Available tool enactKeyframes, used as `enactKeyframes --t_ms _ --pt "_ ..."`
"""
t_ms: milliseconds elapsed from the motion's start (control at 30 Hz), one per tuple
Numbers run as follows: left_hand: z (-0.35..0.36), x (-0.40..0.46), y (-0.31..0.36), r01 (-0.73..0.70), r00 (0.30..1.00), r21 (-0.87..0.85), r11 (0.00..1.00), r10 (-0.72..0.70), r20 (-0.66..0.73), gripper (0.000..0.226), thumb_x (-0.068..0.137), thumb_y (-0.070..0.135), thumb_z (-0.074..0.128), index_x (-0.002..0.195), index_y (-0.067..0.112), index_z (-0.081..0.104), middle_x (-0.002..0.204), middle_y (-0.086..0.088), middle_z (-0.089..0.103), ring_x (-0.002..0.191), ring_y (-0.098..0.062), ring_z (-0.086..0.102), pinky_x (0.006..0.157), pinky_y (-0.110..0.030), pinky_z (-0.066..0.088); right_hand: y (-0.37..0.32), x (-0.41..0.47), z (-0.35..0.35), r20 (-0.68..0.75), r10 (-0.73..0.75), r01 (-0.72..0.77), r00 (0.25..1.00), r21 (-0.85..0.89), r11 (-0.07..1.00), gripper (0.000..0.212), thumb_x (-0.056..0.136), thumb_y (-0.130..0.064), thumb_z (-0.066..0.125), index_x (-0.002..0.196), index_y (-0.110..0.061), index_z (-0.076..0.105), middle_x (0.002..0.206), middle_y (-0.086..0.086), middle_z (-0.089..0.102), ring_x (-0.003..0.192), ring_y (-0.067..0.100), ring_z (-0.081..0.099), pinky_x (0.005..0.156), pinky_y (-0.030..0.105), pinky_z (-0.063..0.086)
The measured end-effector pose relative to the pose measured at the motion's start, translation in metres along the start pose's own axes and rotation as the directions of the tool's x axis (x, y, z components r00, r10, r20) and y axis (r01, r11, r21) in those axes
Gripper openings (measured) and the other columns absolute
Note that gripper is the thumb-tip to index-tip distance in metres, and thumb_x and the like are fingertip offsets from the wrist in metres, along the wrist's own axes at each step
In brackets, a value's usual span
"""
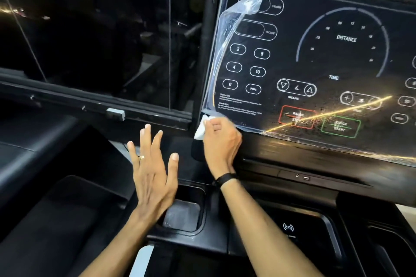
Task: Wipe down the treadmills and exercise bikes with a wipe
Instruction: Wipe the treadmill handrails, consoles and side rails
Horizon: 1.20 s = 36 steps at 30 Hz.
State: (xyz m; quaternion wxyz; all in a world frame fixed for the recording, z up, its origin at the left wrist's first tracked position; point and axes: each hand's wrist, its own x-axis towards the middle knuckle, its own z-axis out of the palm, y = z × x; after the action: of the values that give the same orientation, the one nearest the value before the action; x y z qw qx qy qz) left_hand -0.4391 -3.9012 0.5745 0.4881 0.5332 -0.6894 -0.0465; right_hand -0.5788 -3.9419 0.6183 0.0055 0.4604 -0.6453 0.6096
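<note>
Down near the bottom, a square cup holder [183, 215] sits in the black tray of the treadmill, and just past it is a flat pad with a small wave sign [288, 227]. Above the cup holder the left hand [153, 175] hangs in the air with its fingers spread wide. It holds nothing. A ring is on one finger.

A bit farther up, the right hand [219, 139] has its fingers curled around a white wipe [201, 129]. It presses the wipe on the bottom left corner of the treadmill console [315, 63]. A black band is on that wrist.

The wipe looks soft, thin and light. It will bunch up and fold easily, so I think it works best held in a wad, with the fingers pushing flat behind it.

Farther back, a clear plastic film [236, 20] covers the screen. Its top left corner has peeled off and curls over. It looks thin and floppy, so a hard rub near that edge could catch it and peel it more.
</note>
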Motion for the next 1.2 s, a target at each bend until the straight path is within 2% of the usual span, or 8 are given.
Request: enactKeyframes --t_ms 67,133,267,433,600,733,900,1200 --pt "0.000 0.000 0.004 -0.010 1.000 -0.038 0.999 0.010 0.012 0.062 0.102 0.043 0.030 0.157 0.024 0.009 0.164 -0.011 0.020 0.151 -0.020 0.020 0.124 -0.049 -0.005 0.000 0.006 -0.008 0.019 -0.031 0.032 0.999 -0.035 0.999 0.018 0.086 -0.024 0.075 0.074 -0.016 0.065 0.072 -0.002 0.068 0.069 0.024 0.065 0.068 0.038 0.048" --pt "0.003 -0.001 0.011 -0.010 1.000 -0.074 0.997 0.012 0.029 0.062 0.101 0.042 0.031 0.155 0.037 -0.002 0.162 -0.012 0.025 0.149 -0.022 0.028 0.124 -0.046 -0.007 0.001 -0.007 -0.012 0.194 -0.104 0.126 0.976 -0.101 0.987 0.020 0.091 -0.027 0.069 0.076 -0.017 0.064 0.079 0.001 0.069 0.074 0.028 0.065 0.068 0.038 0.048" --pt "0.013 -0.008 0.018 0.006 0.999 -0.082 0.997 -0.002 0.050 0.060 0.101 0.040 0.032 0.150 0.006 0.027 0.162 -0.010 0.024 0.151 -0.022 0.024 0.124 -0.046 -0.005 0.020 -0.045 -0.032 0.546 -0.061 0.214 0.836 -0.221 0.951 0.020 0.093 -0.028 0.064 0.078 -0.016 0.066 0.087 0.004 0.070 0.083 0.032 0.066 0.071 0.042 0.052" --pt "0.026 -0.020 0.032 -0.022 0.998 -0.119 0.993 0.029 0.062 0.057 0.100 0.038 0.035 0.141 -0.001 0.044 0.160 -0.008 0.028 0.146 -0.022 0.033 0.124 -0.046 -0.002 0.035 -0.043 -0.073 0.516 0.069 0.058 0.854 -0.226 0.972 0.018 0.085 -0.023 0.069 0.071 -0.016 0.061 0.063 -0.013 0.059 0.068 0.016 0.064 0.067 0.036 0.054" --pt "0.041 -0.040 0.065 -0.061 0.993 -0.165 0.984 0.077 0.093 0.051 0.101 0.036 0.036 0.138 0.003 0.047 0.159 -0.009 0.031 0.147 -0.016 0.031 0.124 -0.049 0.000 0.042 -0.037 -0.119 0.492 0.136 -0.166 0.860 0.017 0.986 0.012 0.077 -0.008 0.070 0.070 -0.010 0.060 0.073 0.000 0.066 0.063 0.011 0.060 0.065 0.031 0.051" --pt "0.046 -0.058 0.087 -0.075 0.991 -0.162 0.984 0.092 0.095 0.047 0.101 0.036 0.036 0.132 0.004 0.052 0.154 -0.007 0.038 0.145 -0.019 0.034 0.124 -0.049 0.002 0.049 -0.039 -0.157 0.555 0.195 -0.325 0.809 0.146 0.934 0.016 0.073 -0.021 0.066 0.076 -0.006 0.062 0.072 0.002 0.065 0.068 0.012 0.059 0.065 0.033 0.048" --pt "0.037 -0.087 0.106 -0.025 0.999 -0.116 0.993 0.029 0.031 0.042 0.100 0.035 0.038 0.125 0.007 0.057 0.144 -0.006 0.048 0.137 -0.018 0.043 0.124 -0.047 0.006 0.055 -0.057 -0.192 0.666 0.196 -0.416 0.719 0.187 0.890 0.011 0.085 -0.004 0.065 0.079 -0.012 0.061 0.067 -0.001 0.058 0.065 0.012 0.049 0.063 0.028 0.039" --pt "-0.014 -0.167 0.092 0.151 0.988 0.072 0.986 -0.151 -0.008 0.038 0.100 0.034 0.036 0.116 0.011 0.061 0.126 0.000 0.060 0.127 -0.016 0.051 0.123 -0.046 0.009 0.051 -0.118 -0.188 0.801 0.215 -0.607 0.559 0.218 0.764 0.018 0.095 -0.016 0.068 0.109 -0.005 0.069 0.096 0.006 0.074 0.083 0.007 0.067 0.076 0.024 0.051"
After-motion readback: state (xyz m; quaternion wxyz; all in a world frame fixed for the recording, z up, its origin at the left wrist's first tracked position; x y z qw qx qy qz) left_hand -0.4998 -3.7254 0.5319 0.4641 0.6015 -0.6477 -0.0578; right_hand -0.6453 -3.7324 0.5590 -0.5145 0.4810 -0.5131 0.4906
